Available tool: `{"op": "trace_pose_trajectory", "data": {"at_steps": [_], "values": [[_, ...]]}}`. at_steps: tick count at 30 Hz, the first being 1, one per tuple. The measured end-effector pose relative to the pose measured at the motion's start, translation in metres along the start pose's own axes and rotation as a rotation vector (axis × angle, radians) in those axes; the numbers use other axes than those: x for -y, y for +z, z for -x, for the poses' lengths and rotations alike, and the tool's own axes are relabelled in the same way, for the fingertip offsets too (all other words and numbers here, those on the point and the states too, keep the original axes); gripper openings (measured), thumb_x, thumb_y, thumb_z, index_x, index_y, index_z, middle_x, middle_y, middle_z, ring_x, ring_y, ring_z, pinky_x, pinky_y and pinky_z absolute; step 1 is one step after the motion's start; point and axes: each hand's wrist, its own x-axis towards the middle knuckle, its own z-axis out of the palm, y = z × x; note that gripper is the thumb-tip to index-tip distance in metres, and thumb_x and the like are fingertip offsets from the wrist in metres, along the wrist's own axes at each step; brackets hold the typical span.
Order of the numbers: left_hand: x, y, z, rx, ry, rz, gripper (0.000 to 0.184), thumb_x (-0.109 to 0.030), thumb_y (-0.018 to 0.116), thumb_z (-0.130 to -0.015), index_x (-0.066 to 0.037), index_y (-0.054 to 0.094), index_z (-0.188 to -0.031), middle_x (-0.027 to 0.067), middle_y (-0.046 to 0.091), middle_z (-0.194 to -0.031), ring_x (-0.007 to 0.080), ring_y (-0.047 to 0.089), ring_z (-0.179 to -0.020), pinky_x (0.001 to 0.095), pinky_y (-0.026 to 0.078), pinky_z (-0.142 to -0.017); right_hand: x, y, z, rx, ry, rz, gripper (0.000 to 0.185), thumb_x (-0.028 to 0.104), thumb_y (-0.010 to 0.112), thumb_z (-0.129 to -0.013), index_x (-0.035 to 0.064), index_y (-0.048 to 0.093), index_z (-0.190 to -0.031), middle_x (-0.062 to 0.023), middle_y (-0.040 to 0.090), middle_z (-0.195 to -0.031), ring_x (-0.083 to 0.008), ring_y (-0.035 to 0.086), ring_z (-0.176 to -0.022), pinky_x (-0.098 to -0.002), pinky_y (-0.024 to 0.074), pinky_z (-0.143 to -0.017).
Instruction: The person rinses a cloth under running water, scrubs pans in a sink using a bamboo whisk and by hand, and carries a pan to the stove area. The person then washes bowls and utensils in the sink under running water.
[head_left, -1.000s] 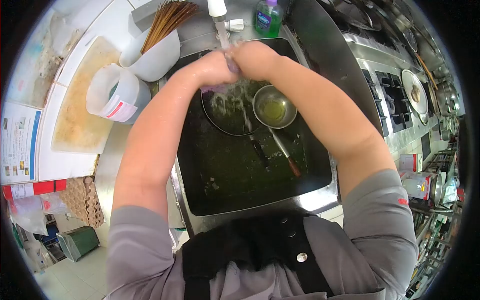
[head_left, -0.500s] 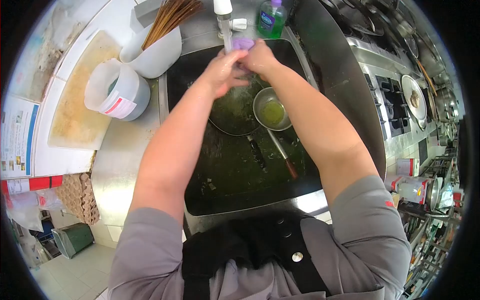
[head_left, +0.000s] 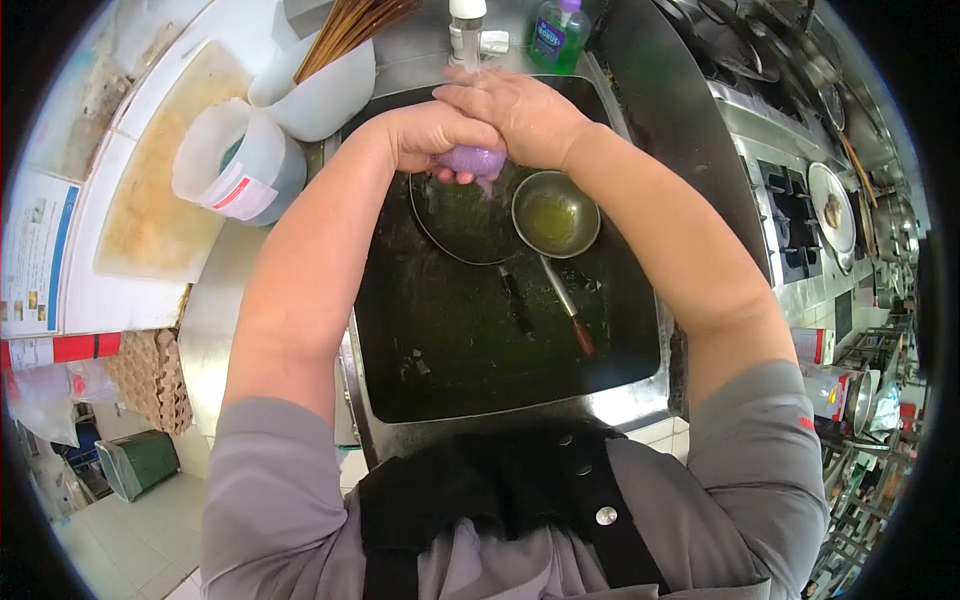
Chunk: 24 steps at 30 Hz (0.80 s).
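My left hand (head_left: 435, 138) is closed around a crumpled purple cloth (head_left: 472, 160), which bulges out below the fingers with a small loose end hanging. Flat and stretched out, my right hand (head_left: 525, 115) rests against the left one, its fingers under the stream from the tap (head_left: 467, 12). Both hands are wet, over the far end of the dark sink (head_left: 450, 385). Below them in the basin lie a round frying pan (head_left: 455, 235) with a black handle and a ladle (head_left: 555, 215) holding greenish liquid, its handle tip brown.
A green soap bottle (head_left: 556, 40) stands behind the sink. To the left are a white tub (head_left: 240, 165), a holder with a bundle of thin sticks (head_left: 355, 35), and a stained board (head_left: 170, 170). At right, past a metal partition, is a gas stove (head_left: 795, 215).
The purple cloth has come nearer, down from beside the tap, and is now in my left hand. My right hand has moved over to the left, its fingers flattened under the water.
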Motion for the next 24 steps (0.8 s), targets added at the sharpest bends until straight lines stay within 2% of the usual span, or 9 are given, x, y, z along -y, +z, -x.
{"op": "trace_pose_trajectory", "data": {"at_steps": [3, 5, 8, 11, 12, 17, 19, 21, 24], "values": [[-0.002, 0.005, 0.006, 0.032, -0.012, -0.105, 0.028, -0.031, 0.071, -0.085, -0.007, 0.067, -0.098, 0.0073, 0.068, -0.078, 0.0106, 0.059, -0.054, 0.0228, 0.041, -0.042, 0.008, -0.011, -0.004, 0.167, 0.091, -0.064, 0.036, 0.017, 0.062, -0.087, 0.0087, 0.060, -0.122, -0.0165, 0.065, -0.117, -0.0307, 0.065, -0.108, -0.0406, 0.0525, -0.093], [-0.004, 0.011, 0.007, 0.014, 0.004, -0.177, 0.028, -0.033, 0.073, -0.082, -0.007, 0.068, -0.094, 0.0063, 0.068, -0.077, 0.0105, 0.060, -0.055, 0.0237, 0.042, -0.044, 0.007, -0.012, -0.006, 0.286, 0.133, 0.025, 0.031, 0.017, 0.063, -0.086, 0.0061, 0.060, -0.115, -0.0163, 0.068, -0.110, -0.0322, 0.067, -0.103, -0.0417, 0.0542, -0.088], [-0.001, 0.015, -0.003, -0.194, 0.020, -0.586, 0.030, -0.032, 0.075, -0.076, -0.005, 0.069, -0.089, 0.0127, 0.069, -0.077, 0.0195, 0.063, -0.056, 0.0321, 0.048, -0.050, 0.011, -0.014, -0.004, 0.376, 0.234, 0.071, 0.027, 0.017, 0.063, -0.086, 0.0033, 0.060, -0.109, -0.0171, 0.070, -0.103, -0.0342, 0.068, -0.100, -0.0430, 0.0549, -0.085], [0.009, 0.017, -0.002, -0.363, 0.254, -1.071, 0.029, -0.027, 0.073, -0.070, -0.003, 0.068, -0.086, 0.0183, 0.069, -0.080, 0.0313, 0.066, -0.063, 0.0398, 0.053, -0.062, 0.021, -0.011, 0.000, 0.404, 0.401, 0.018, 0.028, 0.018, 0.063, -0.085, 0.0027, 0.060, -0.108, -0.0192, 0.070, -0.102, -0.0367, 0.068, -0.099, -0.0440, 0.0546, -0.084], [-0.005, 0.032, 0.012, -0.391, 0.130, -1.137, 0.027, -0.024, 0.071, -0.070, -0.004, 0.067, -0.088, 0.0215, 0.069, -0.086, 0.0376, 0.067, -0.075, 0.0437, 0.054, -0.073, 0.027, -0.008, 0.003, 0.414, 0.467, -0.012, 0.029, 0.019, 0.063, -0.084, 0.0028, 0.060, -0.109, -0.0200, 0.070, -0.102, -0.0376, 0.068, -0.098, -0.0443, 0.0546, -0.084], [0.028, 0.049, 0.028, -0.570, 0.394, -1.320, 0.016, -0.017, 0.067, -0.077, -0.009, 0.062, -0.090, 0.0165, 0.070, -0.084, 0.0373, 0.069, -0.080, 0.0468, 0.056, -0.073, 0.072, 0.010, 0.026, 0.312, 0.777, -0.363, 0.037, 0.024, 0.063, -0.084, -0.0025, 0.062, -0.110, -0.0260, 0.069, -0.103, -0.0401, 0.067, -0.100, -0.0447, 0.0535, -0.088], [0.041, 0.056, 0.037, -0.580, 0.400, -1.391, 0.010, -0.016, 0.063, -0.080, -0.010, 0.061, -0.089, 0.0151, 0.070, -0.084, 0.0361, 0.070, -0.079, 0.0464, 0.056, -0.071, 0.085, 0.039, 0.044, 0.136, 0.735, -0.560, 0.037, 0.024, 0.064, -0.084, -0.0035, 0.063, -0.108, -0.0267, 0.068, -0.103, -0.0414, 0.066, -0.099, -0.0439, 0.0527, -0.087], [0.055, 0.061, 0.046, -0.601, 0.497, -1.454, 0.006, -0.016, 0.059, -0.083, -0.012, 0.060, -0.088, 0.0113, 0.069, -0.081, 0.0323, 0.070, -0.076, 0.0446, 0.055, -0.066, 0.113, 0.021, 0.045, 0.155, 0.748, -0.726, 0.037, 0.024, 0.067, -0.082, -0.0035, 0.062, -0.107, -0.0264, 0.068, -0.101, -0.0412, 0.066, -0.098, -0.0426, 0.0518, -0.087], [0.067, 0.067, 0.067, -0.626, 0.565, -1.533, 0.007, -0.020, 0.059, -0.084, -0.014, 0.059, -0.089, 0.0070, 0.066, -0.077, 0.0280, 0.068, -0.074, 0.0420, 0.051, -0.066, 0.136, 0.046, 0.055, 0.049, 0.937, -1.170, 0.027, 0.014, 0.067, -0.081, -0.0030, 0.060, -0.101, -0.0144, 0.065, -0.080, -0.0285, 0.064, -0.071, -0.0380, 0.0500, -0.066]]}}
